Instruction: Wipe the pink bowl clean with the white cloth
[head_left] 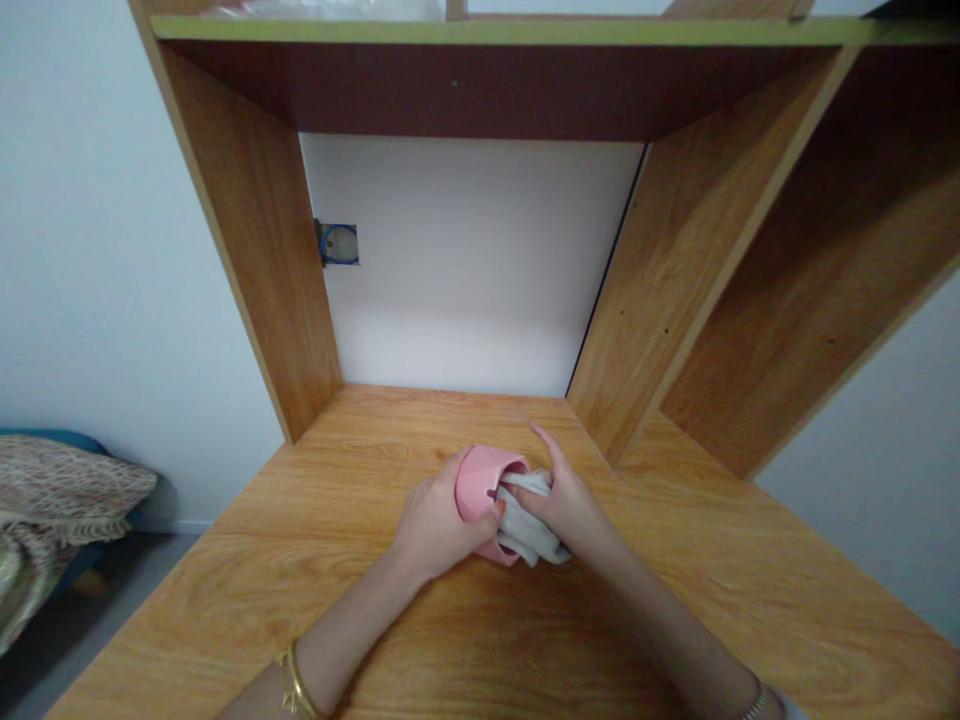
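Tilted on its side above the wooden desktop (315, 580) is a pink cup-like container (480, 480), its mouth facing right and a small notch in its rim. My left hand (442, 520) wraps round it from the left, thumb across the front near the rim. A pale grey cloth (532, 525) is bunched partly inside the mouth and partly hanging out. My right hand (570, 500) grips that cloth at the opening, with one finger raised. The part of the cloth inside the container is hidden.
Wooden side panels (247, 230) and an upper shelf (465, 85) frame the desk, with a white back panel (480, 260) behind. An uncovered wall socket box (340, 244) shows at the left. Beyond the desk, a patterned fringed blanket (60, 490) lies over something blue.
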